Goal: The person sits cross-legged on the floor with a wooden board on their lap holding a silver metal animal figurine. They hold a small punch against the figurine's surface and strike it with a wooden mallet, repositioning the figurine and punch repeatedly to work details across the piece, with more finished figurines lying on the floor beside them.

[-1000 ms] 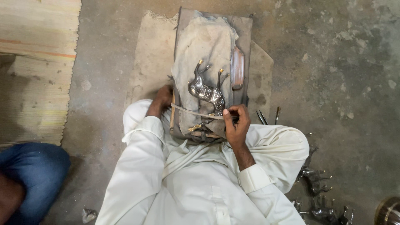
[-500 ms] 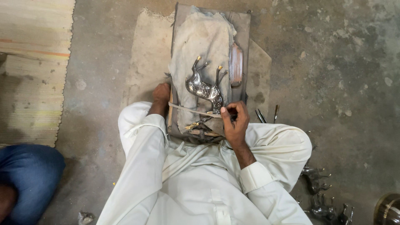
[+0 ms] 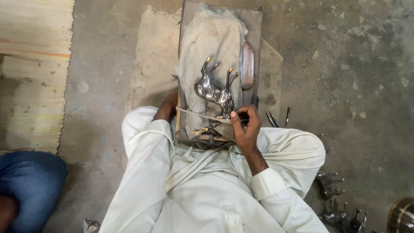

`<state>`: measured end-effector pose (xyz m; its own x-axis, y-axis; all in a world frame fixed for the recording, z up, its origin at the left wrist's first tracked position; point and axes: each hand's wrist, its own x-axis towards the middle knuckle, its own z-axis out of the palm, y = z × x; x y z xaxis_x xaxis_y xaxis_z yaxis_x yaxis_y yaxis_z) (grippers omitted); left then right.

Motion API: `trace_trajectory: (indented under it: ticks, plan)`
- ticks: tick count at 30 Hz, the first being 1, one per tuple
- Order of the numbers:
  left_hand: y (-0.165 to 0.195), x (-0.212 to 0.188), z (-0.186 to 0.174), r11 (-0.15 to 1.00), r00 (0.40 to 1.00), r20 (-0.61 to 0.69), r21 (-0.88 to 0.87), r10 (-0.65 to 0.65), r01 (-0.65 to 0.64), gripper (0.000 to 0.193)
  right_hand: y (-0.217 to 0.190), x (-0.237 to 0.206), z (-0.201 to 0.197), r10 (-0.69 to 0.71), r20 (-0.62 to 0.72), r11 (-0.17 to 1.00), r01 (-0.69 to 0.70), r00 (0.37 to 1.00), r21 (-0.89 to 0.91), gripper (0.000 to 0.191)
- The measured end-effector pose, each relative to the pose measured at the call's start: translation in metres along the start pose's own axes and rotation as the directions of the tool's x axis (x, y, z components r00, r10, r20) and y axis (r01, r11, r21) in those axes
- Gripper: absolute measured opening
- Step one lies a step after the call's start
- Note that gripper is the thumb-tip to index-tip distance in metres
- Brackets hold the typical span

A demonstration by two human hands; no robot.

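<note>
On the cloth-padded board [image 3: 254, 26] before your knees, where the metal horse figure [image 3: 213, 91] lies, keep your right hand [image 3: 246, 127] pinched shut on the thin strip [image 3: 202, 115] across it, your left hand [image 3: 167, 108] gripping the board's edge for steadiness.

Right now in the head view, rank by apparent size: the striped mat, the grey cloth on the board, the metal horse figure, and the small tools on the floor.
1. Striped mat, partly cut off
2. Grey cloth
3. Metal horse figure
4. Small tools
</note>
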<state>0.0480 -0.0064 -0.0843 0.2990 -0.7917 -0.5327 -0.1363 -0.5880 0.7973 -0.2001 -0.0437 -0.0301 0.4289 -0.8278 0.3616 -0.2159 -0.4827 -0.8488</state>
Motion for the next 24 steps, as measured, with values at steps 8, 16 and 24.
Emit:
trace_trajectory:
  ticks: [8,16,24]
  plan:
    - [-0.003,-0.022,-0.019,0.934,0.966,-0.008,0.256,0.26,-0.249,0.034,0.011,-0.008,-0.001,0.01,-0.01,1.0,-0.01,1.0,0.006,0.016]
    - [-0.01,-0.016,-0.015,0.928,0.951,-0.054,0.239,0.306,-0.285,0.024,0.016,-0.009,-0.001,0.009,-0.032,1.0,-0.01,0.999,-0.021,0.016]
    - [0.002,-0.015,0.001,0.92,0.786,-0.488,0.117,0.38,-0.373,0.024,0.017,-0.011,-0.001,0.005,-0.029,1.0,-0.006,1.0,-0.027,0.016]
